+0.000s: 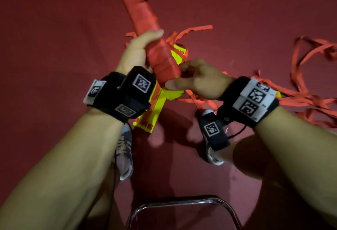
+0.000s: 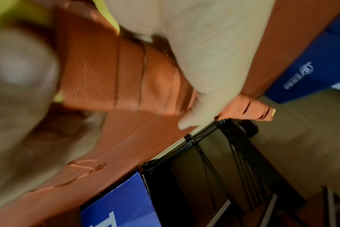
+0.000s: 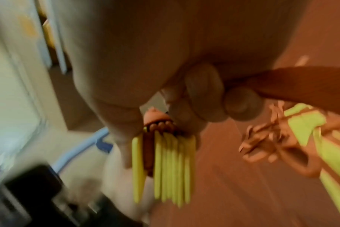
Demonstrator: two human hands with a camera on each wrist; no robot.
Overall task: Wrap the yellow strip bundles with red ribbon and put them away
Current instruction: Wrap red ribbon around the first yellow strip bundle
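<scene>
Tangled loose red ribbon strips (image 1: 310, 99) crowd the red floor (image 1: 54, 38) at right; left lies open, a chromed chair frame (image 1: 182, 202) nearest.

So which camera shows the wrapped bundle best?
The head view: the bundle shows most of its wrapped length, gripped by the left hand. The left wrist view shows only a few turns of red ribbon; the right wrist view only its yellow ends.

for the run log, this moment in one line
step: wrapping | left hand: grips bundle | right hand: pinches ribbon | yellow end: bare
</scene>
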